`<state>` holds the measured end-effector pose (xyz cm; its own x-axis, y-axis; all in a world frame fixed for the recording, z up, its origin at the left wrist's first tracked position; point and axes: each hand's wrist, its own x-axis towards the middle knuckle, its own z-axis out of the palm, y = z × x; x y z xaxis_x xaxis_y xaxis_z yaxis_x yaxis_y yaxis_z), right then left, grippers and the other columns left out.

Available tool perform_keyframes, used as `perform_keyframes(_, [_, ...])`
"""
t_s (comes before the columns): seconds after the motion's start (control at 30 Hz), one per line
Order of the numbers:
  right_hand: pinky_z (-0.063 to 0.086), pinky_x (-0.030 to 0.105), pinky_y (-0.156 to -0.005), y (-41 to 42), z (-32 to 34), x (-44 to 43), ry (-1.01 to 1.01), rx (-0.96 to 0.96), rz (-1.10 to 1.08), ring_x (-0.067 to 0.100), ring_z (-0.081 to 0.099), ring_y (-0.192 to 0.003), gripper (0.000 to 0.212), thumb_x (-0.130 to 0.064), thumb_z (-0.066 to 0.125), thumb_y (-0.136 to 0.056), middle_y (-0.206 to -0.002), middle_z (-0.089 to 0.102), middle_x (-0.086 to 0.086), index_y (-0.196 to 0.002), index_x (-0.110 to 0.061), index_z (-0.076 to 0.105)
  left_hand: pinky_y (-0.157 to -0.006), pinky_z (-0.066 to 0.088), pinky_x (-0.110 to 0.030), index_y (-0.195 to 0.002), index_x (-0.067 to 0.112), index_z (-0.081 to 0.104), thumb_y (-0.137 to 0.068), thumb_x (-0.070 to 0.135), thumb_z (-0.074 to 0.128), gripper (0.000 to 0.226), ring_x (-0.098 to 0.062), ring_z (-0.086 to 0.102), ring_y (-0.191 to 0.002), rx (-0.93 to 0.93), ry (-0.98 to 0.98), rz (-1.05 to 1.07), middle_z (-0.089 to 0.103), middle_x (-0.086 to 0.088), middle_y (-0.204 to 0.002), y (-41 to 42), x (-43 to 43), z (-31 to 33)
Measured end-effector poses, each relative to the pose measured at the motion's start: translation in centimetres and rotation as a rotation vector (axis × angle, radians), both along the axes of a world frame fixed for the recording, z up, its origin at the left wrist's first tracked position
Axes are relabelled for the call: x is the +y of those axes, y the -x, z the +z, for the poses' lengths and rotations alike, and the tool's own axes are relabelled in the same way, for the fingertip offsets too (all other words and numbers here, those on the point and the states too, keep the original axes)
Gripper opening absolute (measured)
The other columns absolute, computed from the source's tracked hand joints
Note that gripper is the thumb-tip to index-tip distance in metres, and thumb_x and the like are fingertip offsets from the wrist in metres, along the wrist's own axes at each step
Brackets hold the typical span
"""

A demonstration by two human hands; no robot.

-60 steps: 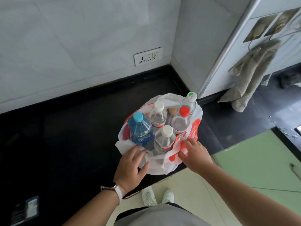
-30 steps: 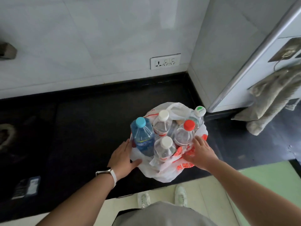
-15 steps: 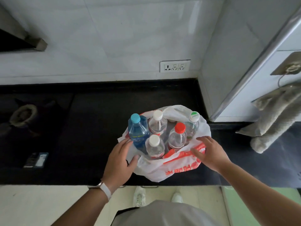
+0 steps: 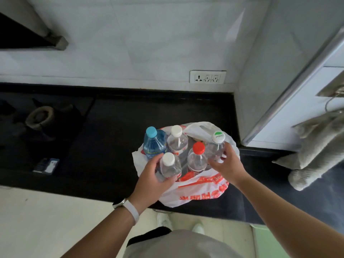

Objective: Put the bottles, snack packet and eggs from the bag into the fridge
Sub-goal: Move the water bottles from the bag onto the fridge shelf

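Was on the first step: getting bottles out of the bag [image 4: 201, 190] on the dark counter [image 4: 111, 136]. Gripped the near white-cap bottle [image 4: 170, 165] with the left hand [image 4: 154, 175] and the green-cap bottle [image 4: 216, 146] with the right hand [image 4: 226, 164]. Had all five bottles standing in the bag. Needed next, probably: a straight lift up, clear of the floppy plastic.

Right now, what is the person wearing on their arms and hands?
No sleeves or gloves show. The left hand has a watch at its wrist, with a white strap and silvery case. The right hand wears nothing.
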<state>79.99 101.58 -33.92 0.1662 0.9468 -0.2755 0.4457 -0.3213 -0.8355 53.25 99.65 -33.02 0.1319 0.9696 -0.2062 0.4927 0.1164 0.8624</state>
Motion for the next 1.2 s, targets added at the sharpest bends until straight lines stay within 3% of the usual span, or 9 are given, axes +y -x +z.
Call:
perform_keyframes(0.17, [0.047, 0.017, -0.082, 0.0, -0.6, 0.7, 0.043, 0.090, -0.017, 0.017, 0.058, -0.113, 0.068, -0.016, 0.081, -0.079, -0.122, 0.059, -0.003, -0.135, -0.022, 0.043, -0.088, 0.040, 0.000, -0.124, 0.049, 0.045, -0.074, 0.027, 0.086, 0.069, 0.021, 0.045, -0.118, -0.018, 0.066, -0.042, 0.054, 0.027, -0.128, -0.4, 0.8, 0.0])
perform_keyframes(0.27, [0.047, 0.019, -0.083, 0.0, -0.8, 1.1, 0.067, 0.117, -0.022, 0.017, 0.058, -0.114, 0.067, -0.017, 0.081, -0.079, -0.122, 0.060, -0.004, -0.135, -0.024, 0.044, -0.081, 0.039, 0.003, -0.121, 0.050, 0.045, -0.075, 0.027, 0.086, 0.066, 0.026, 0.044, -0.113, -0.031, 0.104, -0.033, 0.055, 0.027, -0.124, -0.4, 0.9, 0.0])
perform_keyframes(0.4, [0.049, 0.026, -0.086, 0.2, -0.1, 1.1, 0.066, 0.130, -0.061, 0.018, 0.058, -0.114, 0.067, -0.022, 0.081, -0.079, -0.123, 0.060, -0.003, -0.134, -0.026, 0.044, -0.081, 0.041, 0.000, -0.121, 0.050, 0.048, -0.074, 0.032, 0.087, 0.063, 0.023, 0.046, -0.113, -0.023, 0.125, -0.040, 0.057, 0.028, -0.123, -0.1, 1.1, 0.6])
perform_keyframes(0.57, [0.045, 0.018, -0.078, -0.5, 1.7, 0.6, -0.007, 0.210, -0.140, 0.014, 0.058, -0.110, 0.070, -0.019, 0.082, -0.077, -0.121, 0.059, -0.006, -0.135, -0.026, 0.044, -0.090, 0.042, -0.013, -0.121, 0.051, 0.051, -0.072, 0.040, 0.086, 0.061, 0.014, 0.050, -0.115, -0.032, 0.069, -0.021, 0.058, 0.032, -0.121, -0.6, 1.2, 1.7])
perform_keyframes(0.87, [0.049, 0.052, -0.100, -2.3, 7.3, -0.1, -0.136, 0.332, -0.052, 0.022, 0.061, -0.113, 0.067, -0.016, 0.084, -0.075, -0.121, 0.063, -0.001, -0.130, -0.027, 0.048, -0.095, 0.053, -0.030, -0.128, 0.047, 0.048, -0.071, 0.042, 0.086, 0.068, -0.001, 0.057, -0.118, -0.189, -0.029, 0.126, 0.059, 0.023, -0.125, -1.3, -0.7, 7.7])
perform_keyframes(1.0, [0.051, 0.047, -0.096, -2.4, 9.4, -0.9, -0.186, 0.397, 0.028, 0.021, 0.062, -0.112, 0.059, -0.015, 0.080, -0.079, -0.120, 0.065, -0.003, -0.128, -0.030, 0.050, -0.093, 0.057, -0.039, -0.124, 0.042, 0.057, -0.073, 0.028, 0.087, 0.060, -0.005, 0.064, -0.112, -0.308, -0.067, 0.216, 0.067, 0.017, -0.117, -1.5, -2.2, 10.1])
perform_keyframes(1.07, [0.055, 0.037, -0.086, -2.0, 10.5, -1.5, -0.210, 0.440, 0.065, 0.019, 0.065, -0.108, 0.054, -0.013, 0.078, -0.081, -0.116, 0.067, -0.003, -0.125, -0.029, 0.052, -0.091, 0.057, -0.041, -0.122, 0.039, 0.060, -0.074, 0.022, 0.087, 0.057, -0.010, 0.065, -0.112, -0.367, -0.078, 0.256, 0.069, 0.012, -0.116, -1.5, -3.1, 10.9])
perform_keyframes(1.13, [0.056, 0.025, -0.075, -1.4, 11.5, -2.1, -0.222, 0.485, 0.106, 0.014, 0.067, -0.102, 0.049, -0.010, 0.075, -0.082, -0.111, 0.069, -0.005, -0.122, -0.029, 0.055, -0.086, 0.058, -0.036, -0.121, 0.034, 0.061, -0.075, 0.016, 0.085, 0.056, -0.010, 0.066, -0.110, -0.400, -0.094, 0.304, 0.069, 0.010, -0.114, -1.6, -4.1, 11.5])
perform_keyframes(1.2, [0.053, 0.026, -0.080, -0.5, 12.0, -2.8, -0.218, 0.497, 0.168, 0.010, 0.066, -0.103, 0.048, -0.012, 0.077, -0.082, -0.110, 0.069, -0.008, -0.120, -0.033, 0.056, -0.078, 0.058, -0.028, -0.120, 0.030, 0.061, -0.076, 0.011, 0.084, 0.053, -0.009, 0.068, -0.106, -0.441, -0.105, 0.349, 0.071, 0.009, -0.109, -1.6, -5.3, 11.8])
